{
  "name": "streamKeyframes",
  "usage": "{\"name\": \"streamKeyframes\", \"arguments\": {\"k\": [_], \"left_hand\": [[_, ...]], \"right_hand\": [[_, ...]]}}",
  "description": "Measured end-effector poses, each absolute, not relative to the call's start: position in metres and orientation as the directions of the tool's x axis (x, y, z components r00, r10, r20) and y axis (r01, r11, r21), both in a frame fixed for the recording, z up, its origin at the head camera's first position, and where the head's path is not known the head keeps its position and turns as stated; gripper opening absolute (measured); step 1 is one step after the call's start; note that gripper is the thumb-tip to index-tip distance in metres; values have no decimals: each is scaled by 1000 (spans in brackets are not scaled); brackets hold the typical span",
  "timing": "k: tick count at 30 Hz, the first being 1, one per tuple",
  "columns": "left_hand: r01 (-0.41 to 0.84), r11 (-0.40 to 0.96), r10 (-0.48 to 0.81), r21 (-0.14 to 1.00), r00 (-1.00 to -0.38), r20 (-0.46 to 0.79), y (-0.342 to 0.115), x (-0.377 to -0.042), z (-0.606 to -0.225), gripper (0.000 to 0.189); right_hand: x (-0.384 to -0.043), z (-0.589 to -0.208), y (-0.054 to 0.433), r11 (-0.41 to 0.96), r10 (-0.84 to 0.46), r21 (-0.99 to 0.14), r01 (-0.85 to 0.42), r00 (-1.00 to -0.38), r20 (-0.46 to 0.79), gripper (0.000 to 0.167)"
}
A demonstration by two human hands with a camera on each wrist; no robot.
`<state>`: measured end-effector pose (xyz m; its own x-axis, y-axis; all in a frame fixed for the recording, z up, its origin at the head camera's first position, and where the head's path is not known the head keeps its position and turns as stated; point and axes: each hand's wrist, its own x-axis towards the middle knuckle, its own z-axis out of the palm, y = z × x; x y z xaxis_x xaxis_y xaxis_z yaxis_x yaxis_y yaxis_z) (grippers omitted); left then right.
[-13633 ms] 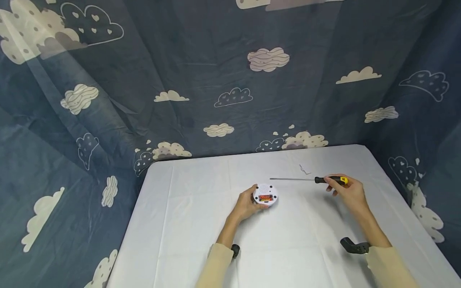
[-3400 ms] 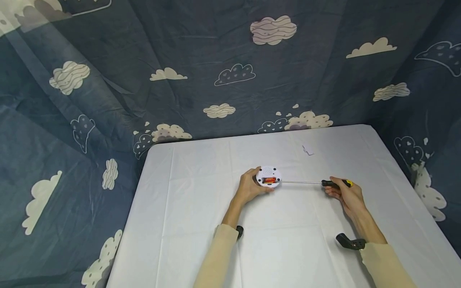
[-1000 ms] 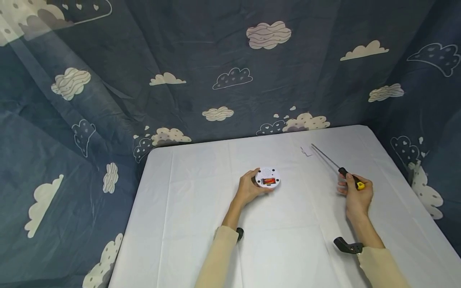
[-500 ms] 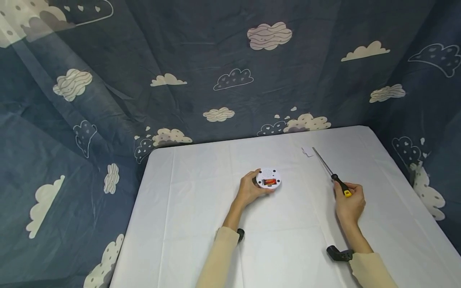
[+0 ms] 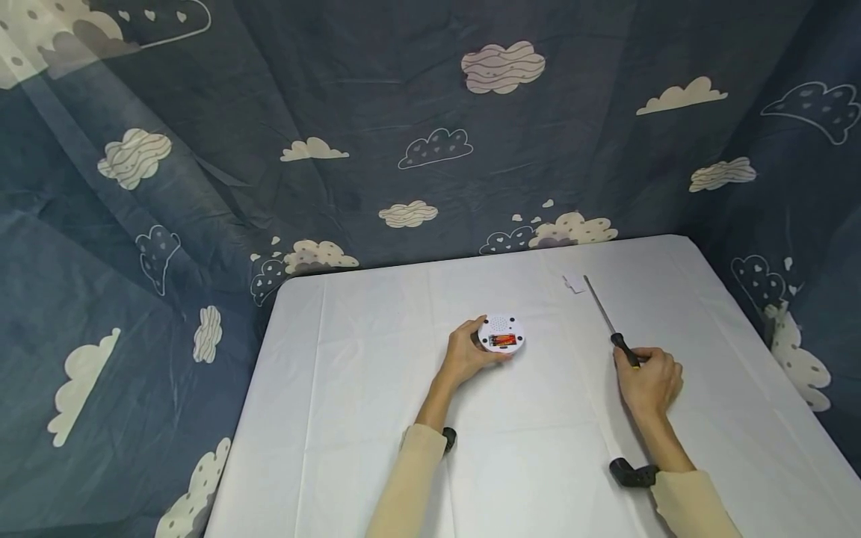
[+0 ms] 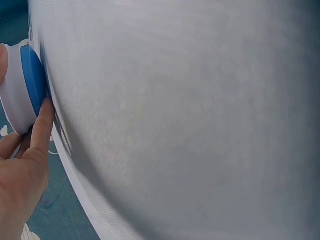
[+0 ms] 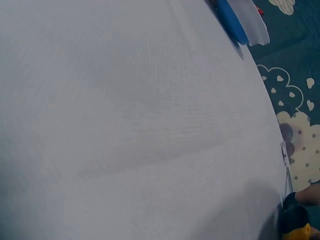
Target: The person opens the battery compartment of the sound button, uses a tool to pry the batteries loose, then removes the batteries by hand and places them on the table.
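My left hand grips a round white device by its left side, thumb and fingers at its rim. Red-and-black batteries sit in its uncovered compartment, which faces up. In the left wrist view the device's lower side shows a blue band. My right hand holds a screwdriver by its black and yellow handle, part of which the hand hides. The shaft points away toward the back of the table, its tip beside a small white piece that looks like a battery cover.
A white cloth covers the table. Behind and at the sides hangs a dark blue curtain with cloud prints. Black wrist mounts are strapped at both sleeves.
Earlier the screwdriver's tip was at the device's battery compartment; the right hand has since swung it away to the right and lowered it. The left hand keeps holding the device in place.
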<state>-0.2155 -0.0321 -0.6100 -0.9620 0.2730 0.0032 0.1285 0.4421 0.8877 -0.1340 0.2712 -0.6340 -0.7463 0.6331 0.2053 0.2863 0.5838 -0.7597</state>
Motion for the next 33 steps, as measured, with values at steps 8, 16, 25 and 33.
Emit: {"name": "streamKeyframes", "arguments": {"k": [8, 16, 25, 33], "left_hand": [[123, 433, 266, 893, -964, 4, -35, -216, -610, 97], [168, 455, 273, 875, -961, 42, -34, -216, -613, 96], [209, 484, 278, 850, -957, 77, -32, -218, -613, 95], [243, 505, 285, 828, -953, 106, -33, -218, -613, 93]], "right_hand": [[-156, -612, 239, 743, 426, -669, -2, -769, 476, 46], [-180, -602, 172, 749, 114, -619, -239, -873, 474, 36], [-184, -605, 144, 728, 64, -644, -236, -911, 407, 32], [-185, -605, 129, 779, 81, -574, -252, -867, 492, 28]]}}
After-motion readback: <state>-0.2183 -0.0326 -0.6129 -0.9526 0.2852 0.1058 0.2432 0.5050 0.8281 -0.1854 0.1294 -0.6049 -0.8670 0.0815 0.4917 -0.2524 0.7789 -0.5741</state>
